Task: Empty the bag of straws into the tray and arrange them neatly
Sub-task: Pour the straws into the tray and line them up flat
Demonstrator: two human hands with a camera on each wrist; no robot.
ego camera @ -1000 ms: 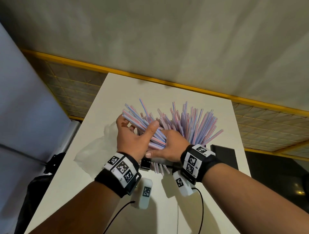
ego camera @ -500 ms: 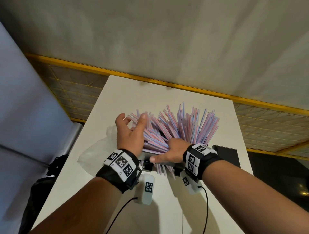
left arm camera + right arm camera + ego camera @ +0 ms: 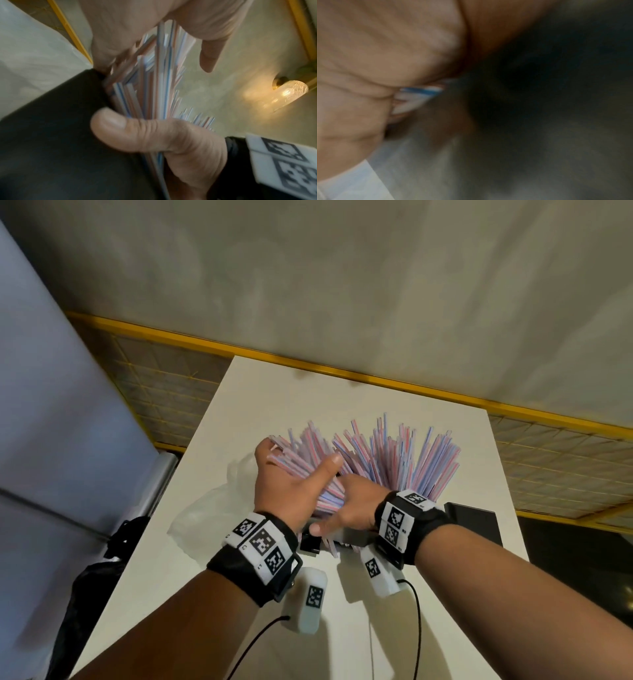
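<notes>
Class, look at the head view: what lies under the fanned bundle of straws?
Under the straws, both hands grip their lower ends. A black tray shows at the right, on the white table. The tray's inside is covered.

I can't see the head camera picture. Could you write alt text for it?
Two hands gather a big fanned bundle of pink, blue and white striped straws over a white table: the left hand grips one side, the right hand the base. A crumpled clear plastic bag lies left, a black tray right.
</notes>
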